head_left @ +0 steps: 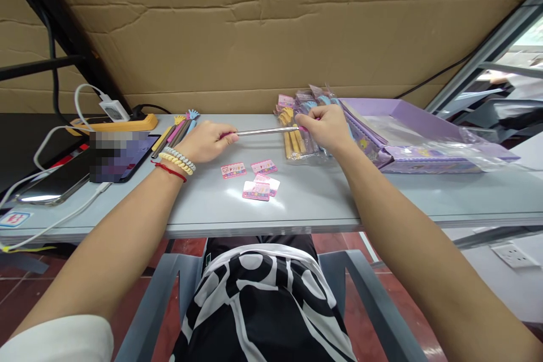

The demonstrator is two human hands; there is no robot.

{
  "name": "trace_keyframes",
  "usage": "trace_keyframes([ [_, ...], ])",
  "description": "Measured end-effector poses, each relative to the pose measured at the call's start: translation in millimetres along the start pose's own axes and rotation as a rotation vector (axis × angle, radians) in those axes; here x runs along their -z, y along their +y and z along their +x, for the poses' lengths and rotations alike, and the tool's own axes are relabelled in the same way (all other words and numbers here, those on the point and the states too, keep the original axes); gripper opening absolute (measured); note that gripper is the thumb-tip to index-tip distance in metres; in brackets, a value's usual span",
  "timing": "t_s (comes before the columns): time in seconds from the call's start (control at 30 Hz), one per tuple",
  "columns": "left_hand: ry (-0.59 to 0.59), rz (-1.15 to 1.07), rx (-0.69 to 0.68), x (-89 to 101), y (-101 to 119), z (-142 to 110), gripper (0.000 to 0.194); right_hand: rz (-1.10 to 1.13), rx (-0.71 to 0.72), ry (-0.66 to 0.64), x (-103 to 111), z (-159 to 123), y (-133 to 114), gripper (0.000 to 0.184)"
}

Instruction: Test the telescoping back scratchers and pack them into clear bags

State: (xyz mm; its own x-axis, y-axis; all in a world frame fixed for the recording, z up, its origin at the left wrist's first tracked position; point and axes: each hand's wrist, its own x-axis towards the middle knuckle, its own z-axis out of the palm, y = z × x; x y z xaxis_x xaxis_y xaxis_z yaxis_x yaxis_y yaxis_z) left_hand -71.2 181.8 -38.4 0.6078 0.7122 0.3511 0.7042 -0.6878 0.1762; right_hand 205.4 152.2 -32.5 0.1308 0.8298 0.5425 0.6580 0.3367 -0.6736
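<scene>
A telescopic back scratcher [267, 130], its thin metal rod drawn out, stretches level between my two hands above the table. My left hand [208, 140] is closed around one end, where a bit of dark pink shows. At the other end my right hand [326, 125] pinches a pink part; the rest is hidden by the fingers. Several small pink printed cards [256, 191] lie on the table below the rod. Close to my left wrist lie back scratchers [175, 131] with yellow, pink and blue hand-shaped heads. Bagged back scratchers [296, 140] lie behind and beside my right hand.
A purple box [432, 166] with clear plastic wrap stands on the table [305, 203] at right. Two phones [55, 181] with white cables and a yellow power strip [144, 123] are at left. Cardboard [263, 45] walls off the back; the table's front edge is near my lap.
</scene>
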Motion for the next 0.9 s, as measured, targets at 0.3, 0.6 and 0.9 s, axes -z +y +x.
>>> trace_keyframes([
  [0.3, -0.072, 0.015, -0.035, -0.7, 3.5, -1.6, 0.038, -0.086, 0.021, 0.075, -6.7, 1.0, 7.4, 0.039],
  [0.6, -0.086, 0.018, -0.076, -5.7, 15.7, 1.6, 0.042, -0.090, 0.052, 0.044, -16.3, -6.6, -8.2, 0.039],
  [0.9, 0.000, 0.011, 0.052, -0.9, 6.6, 3.8, 0.043, -0.069, 0.151, -0.047, -11.1, -5.8, -7.8, 0.043],
])
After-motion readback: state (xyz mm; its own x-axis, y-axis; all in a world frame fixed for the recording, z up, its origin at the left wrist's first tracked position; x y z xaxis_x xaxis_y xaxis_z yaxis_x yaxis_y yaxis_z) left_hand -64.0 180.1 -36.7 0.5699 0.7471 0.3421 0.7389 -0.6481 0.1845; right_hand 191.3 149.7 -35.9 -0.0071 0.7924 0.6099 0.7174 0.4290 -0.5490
